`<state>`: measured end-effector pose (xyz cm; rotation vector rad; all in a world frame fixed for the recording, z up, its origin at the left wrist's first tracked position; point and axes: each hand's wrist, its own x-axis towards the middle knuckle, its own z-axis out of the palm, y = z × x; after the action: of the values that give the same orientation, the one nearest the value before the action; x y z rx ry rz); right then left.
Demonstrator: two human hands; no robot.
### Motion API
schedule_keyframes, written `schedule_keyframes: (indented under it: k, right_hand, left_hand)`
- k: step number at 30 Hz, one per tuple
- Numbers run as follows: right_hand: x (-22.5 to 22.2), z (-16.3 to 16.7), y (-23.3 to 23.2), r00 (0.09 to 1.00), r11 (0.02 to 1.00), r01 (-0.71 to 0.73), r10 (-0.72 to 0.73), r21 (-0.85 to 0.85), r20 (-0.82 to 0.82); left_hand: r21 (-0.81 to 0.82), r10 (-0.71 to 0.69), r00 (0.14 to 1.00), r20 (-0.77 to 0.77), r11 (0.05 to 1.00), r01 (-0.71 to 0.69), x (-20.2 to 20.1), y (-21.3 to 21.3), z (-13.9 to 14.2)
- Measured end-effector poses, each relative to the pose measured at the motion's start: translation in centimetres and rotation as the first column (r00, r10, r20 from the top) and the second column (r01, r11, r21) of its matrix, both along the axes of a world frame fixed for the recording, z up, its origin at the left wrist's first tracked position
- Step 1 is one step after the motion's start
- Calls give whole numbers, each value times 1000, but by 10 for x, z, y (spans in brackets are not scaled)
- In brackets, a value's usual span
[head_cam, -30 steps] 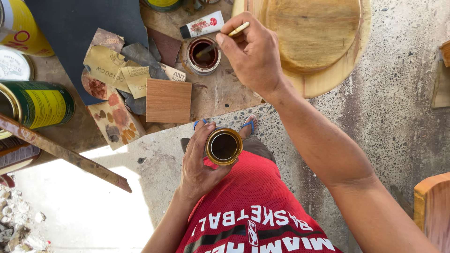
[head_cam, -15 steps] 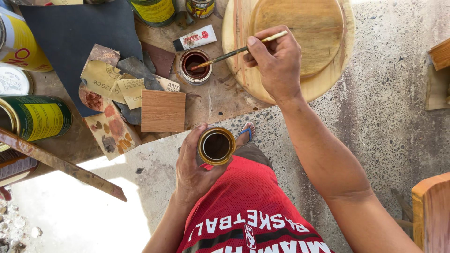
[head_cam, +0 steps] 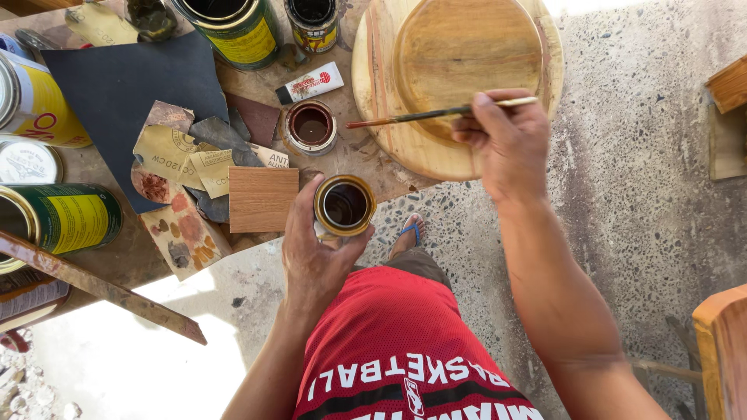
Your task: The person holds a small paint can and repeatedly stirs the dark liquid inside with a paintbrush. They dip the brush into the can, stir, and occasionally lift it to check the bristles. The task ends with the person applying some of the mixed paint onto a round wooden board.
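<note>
Above your red shorts, your left hand [head_cam: 315, 253] cups the small open gold-rimmed tin of dark stain [head_cam: 345, 205], light but spillable, so grip its wall upright, while your right hand [head_cam: 510, 140] pinches the thin wooden-handled brush [head_cam: 436, 114] over the round wooden board [head_cam: 459, 78].

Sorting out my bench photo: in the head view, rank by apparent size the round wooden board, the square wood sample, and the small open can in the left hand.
1. Round wooden board
2. Square wood sample
3. Small open can, though it is held nearer the camera, so it looks bigger than it is.
</note>
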<state>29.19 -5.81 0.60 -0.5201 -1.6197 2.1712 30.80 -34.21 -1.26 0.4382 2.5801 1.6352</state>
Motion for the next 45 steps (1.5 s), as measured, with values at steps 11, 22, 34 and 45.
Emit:
schedule_keyframes:
  k: [11, 22, 34, 45]
  right_hand:
    - [100, 55, -64, 947, 614, -205, 322, 762, -5]
    - [121, 32, -73, 914, 355, -326, 355, 876, 197]
    - [145, 26, -77, 936, 364, -299, 293, 882, 197]
    - [150, 33, -80, 944, 378, -274, 284, 884, 170]
  left_hand:
    - [-6, -238, 934, -266, 969, 246, -1, 16, -17]
    - [-67, -413, 897, -157, 911, 407, 35, 19, -22]
    - [-18, -475, 864, -164, 877, 479, 44, 22, -23]
    - [28, -492, 848, -200, 862, 507, 40, 18, -18]
